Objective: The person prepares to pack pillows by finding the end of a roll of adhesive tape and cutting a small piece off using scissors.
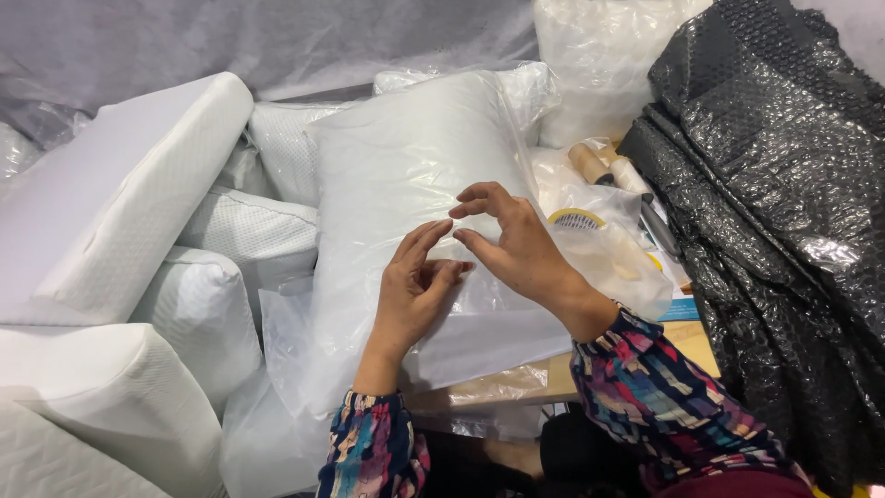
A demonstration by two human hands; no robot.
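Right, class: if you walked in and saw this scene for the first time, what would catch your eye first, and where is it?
In the middle, a white pillow in a clear plastic bag lies on the table, with the left hand and right hand over its lower end, fingers pinching at the plastic. On the right, a dark heap of black bubble wrap stands out. On the left, white foam cushions are piled up.

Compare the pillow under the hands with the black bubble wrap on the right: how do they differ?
The pillow is white, smooth and sealed in a clear bag; the black bubble wrap is dark, glossy and bumpy. The pillow lies flat under both hands; the bubble wrap hangs in crumpled folds, untouched. Both are plastic-covered.
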